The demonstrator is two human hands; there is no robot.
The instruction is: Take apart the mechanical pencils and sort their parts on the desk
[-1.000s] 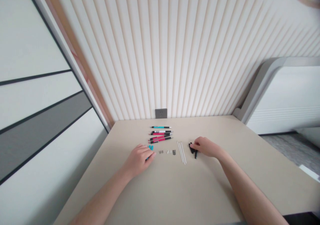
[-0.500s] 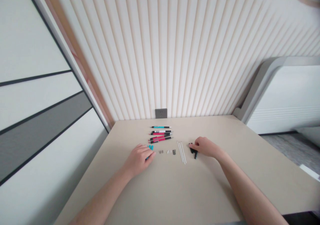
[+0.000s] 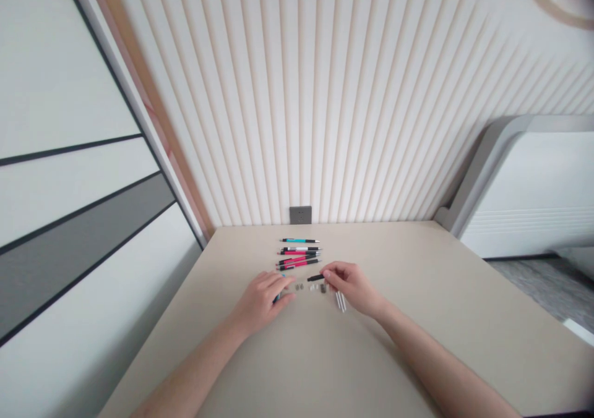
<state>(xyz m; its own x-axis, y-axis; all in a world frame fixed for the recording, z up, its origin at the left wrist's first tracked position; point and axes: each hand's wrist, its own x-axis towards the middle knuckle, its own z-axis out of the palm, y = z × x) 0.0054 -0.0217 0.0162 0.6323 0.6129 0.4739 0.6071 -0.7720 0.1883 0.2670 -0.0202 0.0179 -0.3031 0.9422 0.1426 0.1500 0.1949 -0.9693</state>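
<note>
**Pen parts on a beige desk**

I work at a beige desk (image 3: 325,368) set against a slatted wall (image 3: 325,96), with a grey socket (image 3: 300,214) at its far edge. My right hand (image 3: 355,289) pinches a black pen piece (image 3: 315,277) just above small grey parts (image 3: 310,287), near a row of pens (image 3: 299,254). My left hand (image 3: 260,299) lies palm down over a teal piece (image 3: 278,295); I cannot tell whether it grips. Open desktop spreads rightward and toward me.

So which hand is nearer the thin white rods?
Right. The right hand lies over the white rods; the left hand rests well to their left, past the small grey parts.
</note>
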